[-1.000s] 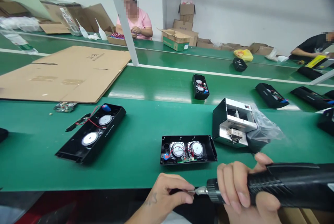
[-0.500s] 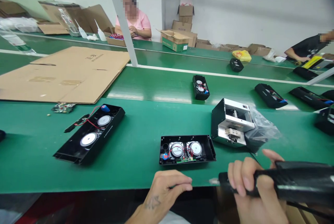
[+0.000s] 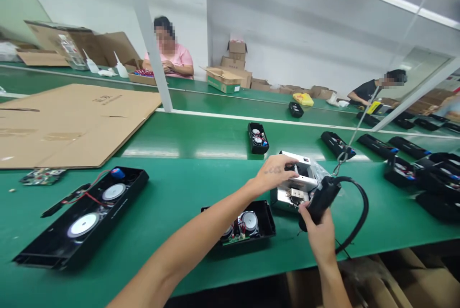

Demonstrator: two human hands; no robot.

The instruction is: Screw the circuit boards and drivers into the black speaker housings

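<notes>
My left hand (image 3: 275, 170) reaches over the open top of a white and black screw feeder (image 3: 304, 181), fingers bent together in a pinch; whatever lies between the fingertips is hidden. My right hand (image 3: 319, 229) is wrapped round a black electric screwdriver (image 3: 323, 200), held upright with its lower end down beside the feeder's front. A cable loops from its top, which hangs on a metal hook and cord. Under my left forearm lies an open black speaker case (image 3: 266, 217) with round white-backed drivers, partly covered by the arm.
Another open speaker case (image 3: 89, 217) lies on the left, near a circuit board (image 3: 43, 176) and a flat cardboard sheet (image 3: 79, 126). More cases (image 3: 406, 171) crowd the right. One case (image 3: 258, 138) sits beyond the feeder. Two people work across the benches.
My left hand has moved from the table's front edge up to the feeder. My right hand has swung the screwdriver from lying level to upright. The view has shifted right and tilted upward.
</notes>
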